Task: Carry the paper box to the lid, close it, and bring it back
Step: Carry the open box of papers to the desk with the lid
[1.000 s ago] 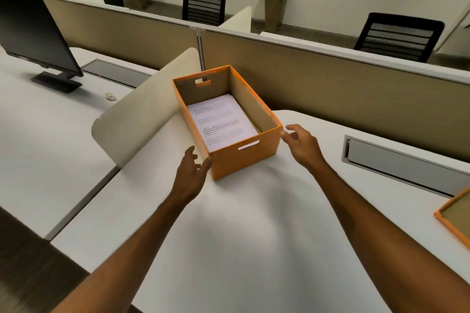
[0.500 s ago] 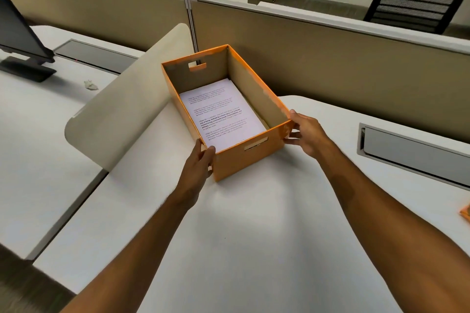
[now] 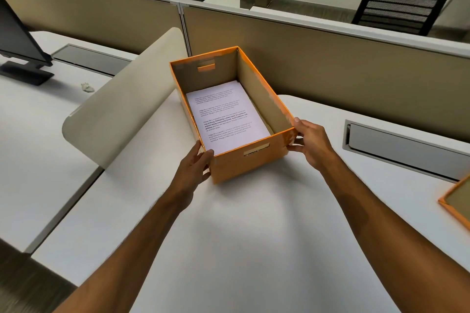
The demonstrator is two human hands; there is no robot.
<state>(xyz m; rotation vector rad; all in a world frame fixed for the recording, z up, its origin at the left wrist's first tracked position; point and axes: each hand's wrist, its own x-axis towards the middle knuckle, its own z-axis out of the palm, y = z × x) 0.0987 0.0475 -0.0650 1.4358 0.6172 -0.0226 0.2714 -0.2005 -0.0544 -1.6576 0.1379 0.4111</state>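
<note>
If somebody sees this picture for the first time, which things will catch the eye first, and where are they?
The orange box stands open in the middle of the white desk, with printed paper lying flat inside. The left hand grips its near left corner and the right hand its near right corner. At the right edge, part of an orange lid shows on the desk.

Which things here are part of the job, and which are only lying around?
Job: orange paper box, printed sheets inside it, orange lid, left hand, right hand.
Lying around: monitor, crumpled paper scrap, office chairs.
</note>
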